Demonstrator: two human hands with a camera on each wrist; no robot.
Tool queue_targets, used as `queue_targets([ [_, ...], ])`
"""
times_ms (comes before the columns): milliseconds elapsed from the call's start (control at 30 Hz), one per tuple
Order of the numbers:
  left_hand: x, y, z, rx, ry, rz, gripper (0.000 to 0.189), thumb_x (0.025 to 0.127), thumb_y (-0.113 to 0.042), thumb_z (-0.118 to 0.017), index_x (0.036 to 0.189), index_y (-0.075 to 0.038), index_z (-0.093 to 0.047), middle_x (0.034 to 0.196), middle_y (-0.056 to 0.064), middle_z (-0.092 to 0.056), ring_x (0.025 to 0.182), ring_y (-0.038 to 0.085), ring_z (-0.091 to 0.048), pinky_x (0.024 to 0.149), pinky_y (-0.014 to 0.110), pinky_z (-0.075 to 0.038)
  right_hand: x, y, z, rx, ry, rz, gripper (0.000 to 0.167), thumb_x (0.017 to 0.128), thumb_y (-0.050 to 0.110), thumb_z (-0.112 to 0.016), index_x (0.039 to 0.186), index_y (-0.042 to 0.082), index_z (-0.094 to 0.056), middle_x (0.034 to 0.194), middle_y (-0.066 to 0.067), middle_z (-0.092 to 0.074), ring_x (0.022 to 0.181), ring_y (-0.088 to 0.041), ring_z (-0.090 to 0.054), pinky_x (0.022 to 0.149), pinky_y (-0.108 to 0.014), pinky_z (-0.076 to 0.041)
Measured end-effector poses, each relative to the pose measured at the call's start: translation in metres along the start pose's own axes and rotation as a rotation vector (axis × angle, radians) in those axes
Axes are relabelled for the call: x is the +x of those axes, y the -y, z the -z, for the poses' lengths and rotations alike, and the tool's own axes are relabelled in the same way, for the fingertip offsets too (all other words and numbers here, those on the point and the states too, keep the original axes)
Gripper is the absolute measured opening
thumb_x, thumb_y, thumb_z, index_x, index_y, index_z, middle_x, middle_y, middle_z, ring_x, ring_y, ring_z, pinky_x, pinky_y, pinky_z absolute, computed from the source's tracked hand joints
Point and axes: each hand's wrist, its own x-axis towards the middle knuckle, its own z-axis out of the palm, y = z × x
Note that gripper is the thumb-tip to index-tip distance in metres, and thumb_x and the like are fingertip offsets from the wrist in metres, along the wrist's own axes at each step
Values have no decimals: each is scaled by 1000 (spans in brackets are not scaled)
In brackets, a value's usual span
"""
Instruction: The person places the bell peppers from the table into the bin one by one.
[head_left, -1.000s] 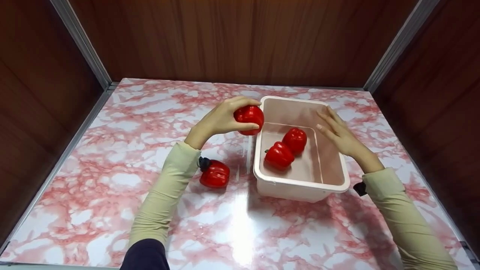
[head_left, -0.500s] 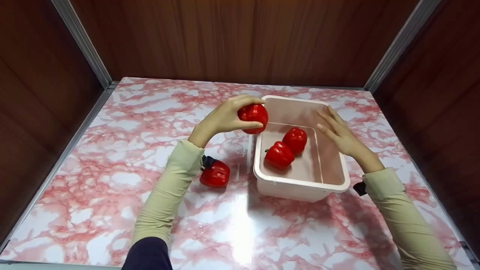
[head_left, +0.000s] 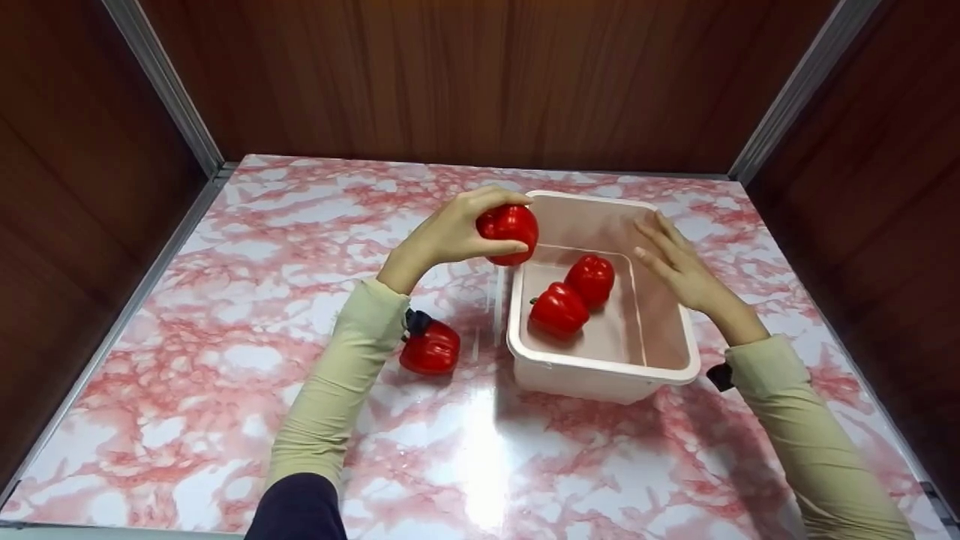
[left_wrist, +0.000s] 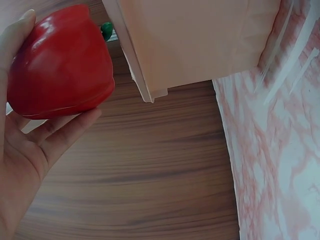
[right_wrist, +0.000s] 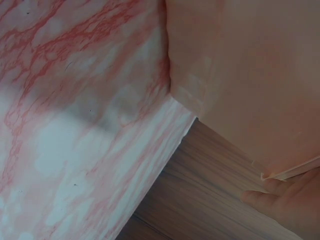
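Note:
A red bell pepper (head_left: 510,234) is gripped between the thumb and fingers of my left hand (head_left: 457,231), raised at the left rim of a pale pink plastic bin (head_left: 600,367). The left wrist view shows this pepper (left_wrist: 62,65) with its green stem toward the bin wall (left_wrist: 195,40). Inside the bin two more red bell peppers lie touching, one in front (head_left: 559,310) and one behind (head_left: 590,281). My right hand (head_left: 682,270) rests at the bin's right rim with fingers extended; in the right wrist view this hand (right_wrist: 295,200) is only partly visible.
Another red bell pepper (head_left: 431,348) lies on the marbled pink-and-white tabletop (head_left: 187,420), left of the bin and partly behind the left wrist's dark strap. Brown wood-grain panels (head_left: 465,82) stand at the back and both sides.
My left hand has shifted slightly right and away from me with its pepper, to the bin's left rim. My right hand and the bin have stayed put.

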Motion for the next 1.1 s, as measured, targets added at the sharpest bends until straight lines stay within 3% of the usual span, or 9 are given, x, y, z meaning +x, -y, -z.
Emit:
queue_targets([
  [633, 6, -2, -4, 18, -19, -58, 54, 77, -47, -70, 124, -22, -59, 120, -6, -58, 108, 4, -53, 86, 26, -48, 1, -1, 0, 1, 8, 3, 55, 97, 35, -44, 146, 16, -30, 156, -11, -1, 141, -37, 2, 105, -66, -1],
  [1100, 9, -5, -8, 37, -8, -33, 54, 77, -50, -69, 124, -27, -58, 118, -7, -59, 104, 4, -54, 84, 23, -49, 1, -1, 0, 10, 4, 5, 55, 97, 35, -45, 146, 15, -30, 156, -11, -1, 141, -37, 1, 106, -65, -2],
])
